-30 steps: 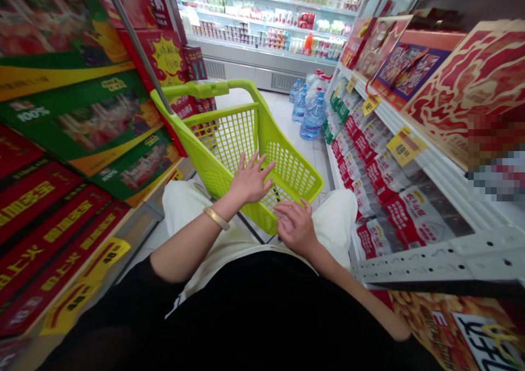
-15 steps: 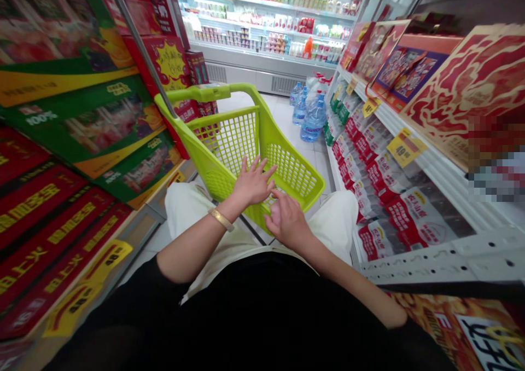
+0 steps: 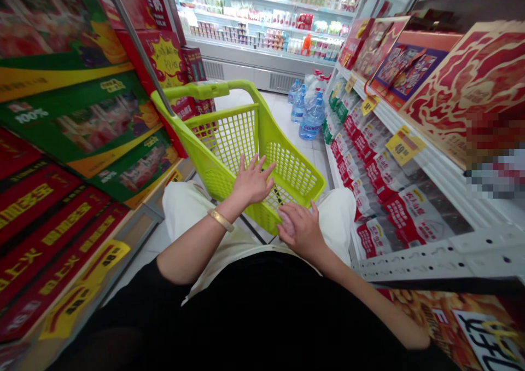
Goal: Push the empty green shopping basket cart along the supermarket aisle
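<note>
A lime-green shopping basket cart [image 3: 229, 135] stands in a shop aisle right in front of my knees, with nothing visible inside. My left hand [image 3: 251, 181], with a gold bracelet on the wrist, hovers with spread fingers over the basket's near rim and holds nothing. My right hand [image 3: 301, 227] is lower and nearer to me, fingers loosely apart, at the basket's near right corner above my white trousers. It holds nothing.
Stacked red and green gift boxes [image 3: 82, 125] fill the left side. On the right, shelves [image 3: 410, 152] carry red-labelled packs and yellow price tags. Large water bottles [image 3: 312, 120] stand on the floor ahead, before a chilled cabinet [image 3: 266, 37].
My right hand moved in toward my left hand half a second ago, then drew back down and to the right. My left hand stayed over the basket rim.
</note>
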Action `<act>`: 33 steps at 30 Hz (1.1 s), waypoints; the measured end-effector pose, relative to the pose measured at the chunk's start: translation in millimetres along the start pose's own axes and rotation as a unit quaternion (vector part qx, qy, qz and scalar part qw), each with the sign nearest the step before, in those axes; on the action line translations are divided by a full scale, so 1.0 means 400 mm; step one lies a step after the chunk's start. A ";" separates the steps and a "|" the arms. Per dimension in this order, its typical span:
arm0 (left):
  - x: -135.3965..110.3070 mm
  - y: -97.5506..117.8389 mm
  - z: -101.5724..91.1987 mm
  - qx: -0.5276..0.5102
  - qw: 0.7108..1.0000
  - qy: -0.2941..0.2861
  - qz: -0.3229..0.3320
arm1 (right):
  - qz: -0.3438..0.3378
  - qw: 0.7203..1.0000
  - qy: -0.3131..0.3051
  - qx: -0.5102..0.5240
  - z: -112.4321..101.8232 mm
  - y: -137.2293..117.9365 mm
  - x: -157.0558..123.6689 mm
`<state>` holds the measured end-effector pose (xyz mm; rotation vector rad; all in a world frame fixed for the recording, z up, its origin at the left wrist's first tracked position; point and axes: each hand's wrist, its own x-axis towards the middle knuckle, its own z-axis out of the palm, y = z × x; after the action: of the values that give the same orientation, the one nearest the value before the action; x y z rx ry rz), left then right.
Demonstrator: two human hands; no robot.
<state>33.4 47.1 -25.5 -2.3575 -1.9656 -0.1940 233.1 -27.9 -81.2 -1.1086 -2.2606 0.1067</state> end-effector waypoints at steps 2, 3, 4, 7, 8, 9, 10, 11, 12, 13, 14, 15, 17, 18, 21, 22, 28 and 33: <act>-0.001 0.005 0.001 -0.003 1.000 0.004 0.004 | 0.000 1.000 0.014 0.007 0.010 -0.003 0.006; -0.002 0.007 0.001 -0.004 1.000 0.006 0.006 | -0.001 1.000 0.018 0.010 0.018 -0.010 0.013; -0.002 0.008 0.002 -0.004 1.000 0.007 0.008 | -0.002 1.000 0.020 0.013 0.026 -0.019 0.023; -0.002 0.003 0.003 0.001 1.000 0.009 0.010 | 0.007 1.000 0.008 0.018 0.042 -0.050 0.055; -0.002 0.000 0.004 0.004 1.000 0.010 0.010 | 0.009 1.000 0.001 0.019 0.042 -0.057 0.063; -0.001 -0.003 0.004 0.007 1.000 0.010 0.010 | 0.009 1.000 -0.006 0.021 0.040 -0.061 0.068; 0.000 -0.007 0.003 0.009 1.000 0.009 0.008 | 0.007 1.000 -0.013 0.023 0.036 -0.062 0.070; 0.000 -0.010 0.003 0.010 1.000 0.007 0.006 | 0.002 1.000 -0.018 0.025 0.031 -0.060 0.069; 0.001 -0.012 0.002 0.010 1.000 0.004 0.003 | -0.004 0.999 -0.020 0.028 0.024 -0.054 0.063; 0.002 -0.014 0.001 0.010 1.000 0.000 0.001 | -0.011 0.999 -0.020 0.031 0.017 -0.045 0.055; 0.002 -0.015 0.001 0.010 1.000 -0.003 0.000 | -0.017 0.999 -0.016 0.033 0.011 -0.034 0.046; 0.002 -0.015 0.001 0.009 1.000 -0.004 0.001 | -0.022 0.999 -0.010 0.036 0.005 -0.020 0.035; 0.002 -0.013 0.001 0.009 1.000 -0.001 0.006 | -0.028 0.999 0.006 0.044 -0.004 0.013 0.017; 0.002 -0.011 0.001 0.007 1.000 0.003 0.009 | -0.026 0.998 0.013 0.050 -0.007 0.033 0.012; 0.001 -0.005 0.002 0.003 1.000 0.008 0.009 | 0.005 0.997 0.033 0.073 -0.011 0.101 0.020; 0.000 -0.003 0.002 0.002 1.000 0.006 0.008 | 0.022 0.996 0.041 0.078 -0.012 0.127 0.030; 0.001 0.005 0.004 0.002 1.000 0.006 0.000 | 0.130 0.984 0.094 0.079 -0.011 0.222 0.104; 0.002 0.009 0.007 -0.002 1.000 0.017 -0.016 | 0.103 0.989 0.080 0.068 0.005 0.149 0.078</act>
<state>37.3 47.7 -27.9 -2.3098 -1.9900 -0.2392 258.9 34.1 -87.2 -1.2284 -1.9641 0.2437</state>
